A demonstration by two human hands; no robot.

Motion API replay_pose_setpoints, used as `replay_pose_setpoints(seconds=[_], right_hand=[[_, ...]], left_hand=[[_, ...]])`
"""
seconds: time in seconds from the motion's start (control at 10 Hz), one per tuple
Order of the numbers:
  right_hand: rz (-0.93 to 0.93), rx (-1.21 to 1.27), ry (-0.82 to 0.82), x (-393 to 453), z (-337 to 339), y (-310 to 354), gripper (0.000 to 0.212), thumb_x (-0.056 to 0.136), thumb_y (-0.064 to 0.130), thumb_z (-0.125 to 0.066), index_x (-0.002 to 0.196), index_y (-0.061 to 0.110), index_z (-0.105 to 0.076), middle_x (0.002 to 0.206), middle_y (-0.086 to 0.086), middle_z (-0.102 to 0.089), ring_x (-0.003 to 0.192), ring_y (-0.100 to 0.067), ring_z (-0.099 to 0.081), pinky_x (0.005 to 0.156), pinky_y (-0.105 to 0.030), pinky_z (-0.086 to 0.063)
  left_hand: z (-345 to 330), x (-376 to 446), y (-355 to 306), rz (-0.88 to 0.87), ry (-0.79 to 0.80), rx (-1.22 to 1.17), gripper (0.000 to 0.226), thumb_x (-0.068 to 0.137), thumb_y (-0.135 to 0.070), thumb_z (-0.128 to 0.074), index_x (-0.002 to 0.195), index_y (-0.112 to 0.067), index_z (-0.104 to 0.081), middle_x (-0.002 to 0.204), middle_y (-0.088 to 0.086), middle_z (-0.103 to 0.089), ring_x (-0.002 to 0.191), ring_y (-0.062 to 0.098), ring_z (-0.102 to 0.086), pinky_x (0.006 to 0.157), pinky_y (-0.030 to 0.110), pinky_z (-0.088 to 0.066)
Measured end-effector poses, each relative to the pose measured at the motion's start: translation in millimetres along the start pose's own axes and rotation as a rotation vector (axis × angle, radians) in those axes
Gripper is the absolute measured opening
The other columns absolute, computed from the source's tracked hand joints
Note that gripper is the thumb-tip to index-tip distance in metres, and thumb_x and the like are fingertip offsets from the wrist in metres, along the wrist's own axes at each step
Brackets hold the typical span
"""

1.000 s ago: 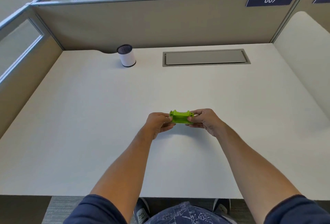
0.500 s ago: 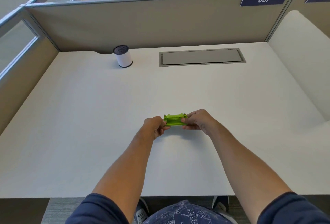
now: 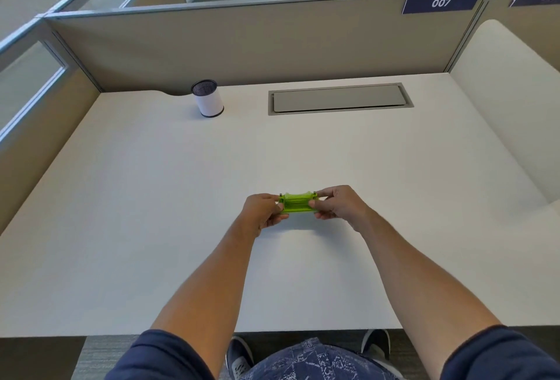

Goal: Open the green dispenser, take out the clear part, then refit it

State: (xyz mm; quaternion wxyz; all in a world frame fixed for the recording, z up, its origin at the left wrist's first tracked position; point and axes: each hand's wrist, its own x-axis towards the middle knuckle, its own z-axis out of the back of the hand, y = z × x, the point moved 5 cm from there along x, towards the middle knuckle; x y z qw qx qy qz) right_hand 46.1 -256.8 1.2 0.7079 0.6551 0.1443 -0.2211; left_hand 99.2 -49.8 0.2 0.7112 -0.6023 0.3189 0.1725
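**Between both hands, the green dispenser sits held above the desk**

Between my two hands, over the near middle of the desk (image 3: 151, 228), I hold the green dispenser (image 3: 297, 203). My left hand (image 3: 262, 213) pinches its left end with curled fingers, and my right hand (image 3: 339, 205) closes on its right end, thumb on the near face. Both hands grip it; neither is spread wide.

Against the view from half a second ago, the dispenser shows more of its ribbed near face, and two small pegs stand up at its top corners. A second ago it showed a plainer face with a notched upper edge, so I read it as having rolled in my grip. I cannot tell whether the clear part is in or out; it is too small to make out.

My forearms run back to dark blue sleeves (image 3: 157, 355). Farther out, a white cylinder with a dark top (image 3: 208, 98) stands at the back left of the desk, well apart from my hands, and a grey cable hatch (image 3: 339, 99) lies flush at the back centre. Behind it, the partition carries a sign reading 007 (image 3: 441, 2).
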Motion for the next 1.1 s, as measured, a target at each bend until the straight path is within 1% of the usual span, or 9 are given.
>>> replay_pose_setpoints(seconds=[0.2, 0.3, 0.4, 0.5, 0.6, 0.7, 0.9, 1.0, 1.1], right_hand=[[0.097, -0.320, 0.014, -6.7, 4.4, -4.8, 0.043, 0.079, 0.005, -0.084, 0.120, 0.006, -0.073, 0.073, -0.011, -0.070, 0.068, -0.020, -0.067, 0.079, -0.033, -0.058], [0.136, -0.523, 0.017, -10.6, 1.1, -7.7, 0.034, 0.077, 0.014, -0.086, 0.110, 0.016, -0.080, 0.063, 0.001, -0.062, 0.061, -0.011, -0.056, 0.060, -0.023, -0.044], [0.180, -0.632, -0.026, -12.1, -1.5, -6.8, 0.025, 0.075, 0.019, -0.085, 0.101, 0.021, -0.082, 0.066, 0.000, -0.060, 0.062, -0.012, -0.050, 0.061, -0.027, -0.039], [0.221, -0.749, 0.001, -12.3, -6.5, -4.8, 0.019, 0.077, 0.020, -0.082, 0.095, 0.012, -0.080, 0.065, -0.001, -0.056, 0.063, -0.015, -0.046, 0.061, -0.028, -0.035], [0.237, -0.876, 0.005, -11.2, -8.8, -2.8, 0.017, 0.081, 0.023, -0.079, 0.090, 0.009, -0.077, 0.065, 0.004, -0.050, 0.069, -0.018, -0.049, 0.062, -0.033, -0.038], [0.233, -0.965, 0.010, -11.1, -12.8, -2.1, 0.021, 0.085, 0.027, -0.077, 0.095, 0.009, -0.076, 0.077, 0.001, -0.051, 0.078, -0.021, -0.055, 0.074, -0.043, -0.050], [0.231, -0.999, 0.045, -11.8, -11.7, -3.3, 0.026, 0.087, 0.033, -0.076, 0.096, 0.008, -0.074, 0.092, -0.006, -0.054, 0.092, -0.030, -0.062, 0.080, -0.044, -0.050], [0.244, -0.937, 0.046, -15.5, -4.4, -7.9, 0.033, 0.081, 0.039, -0.080, 0.096, 0.011, -0.069, 0.096, -0.002, -0.056, 0.090, -0.025, -0.063, 0.082, -0.042, -0.051], [0.316, -0.863, -0.178, -21.2, 16.6, -12.7, 0.040, 0.084, 0.030, -0.073, 0.122, 0.020, -0.070, 0.107, 0.006, -0.062, 0.088, -0.016, -0.066, 0.085, -0.038, -0.056]], left_hand=[[5.9, -3.8, -0.2, -0.225, -0.018, 0.376, 0.030, 0.077, 0.001, -0.077, 0.106, -0.007, -0.075, 0.083, 0.011, -0.069, 0.074, 0.020, -0.063, 0.074, 0.031, -0.055], [1.5, -6.8, 3.8, -0.323, -0.058, 0.507, 0.027, 0.079, -0.004, -0.077, 0.105, -0.009, -0.077, 0.078, 0.007, -0.068, 0.073, 0.017, -0.060, 0.072, 0.027, -0.051], [-1.5, -8.5, 9.5, -0.396, -0.120, 0.608, 0.025, 0.084, -0.002, -0.067, 0.104, -0.011, -0.079, 0.083, 0.010, -0.073, 0.071, 0.016, -0.060, 0.064, 0.019, -0.045], [-2.6, -8.3, 12.2, -0.440, -0.130, 0.644, 0.025, 0.085, 0.000, -0.067, 0.105, -0.009, -0.078, 0.092, 0.012, -0.076, 0.077, 0.015, -0.063, 0.070, 0.019, -0.047], [-3.9, -6.9, 11.3, -0.461, -0.122, 0.682, 0.025, 0.084, -0.001, -0.070, 0.106, -0.008, -0.078, 0.085, 0.007, -0.073, 0.079, 0.016, -0.065, 0.074, 0.022, -0.051], [-6.1, -7.5, 12.3, -0.465, -0.111, 0.719, 0.024, 0.082, -0.003, -0.074, 0.104, -0.009, -0.079, 0.085, 0.008, -0.075, 0.084, 0.021, -0.069, 0.082, 0.031, -0.056], [-6.9, -6.2, 13.5, -0.467, -0.101, 0.779, 0.022, 0.085, -0.007, -0.071, 0.105, -0.008, -0.078, 0.096, 0.009, -0.074, 0.094, 0.024, -0.070, 0.084, 0.034, -0.056], [-2.5, -14.1, 14.7, -0.502, -0.104, 0.854, 0.033, 0.087, -0.010, -0.056, 0.113, -0.017, -0.075, 0.108, 0.002, -0.070, 0.103, 0.020, -0.065, 0.090, 0.035, -0.056], [16.9, -21.8, 9.9, -0.602, -0.304, 0.938, 0.041, 0.081, -0.011, -0.051, 0.114, -0.019, -0.073, 0.112, -0.001, -0.067, 0.105, 0.021, -0.063, 0.089, 0.037, -0.054]])
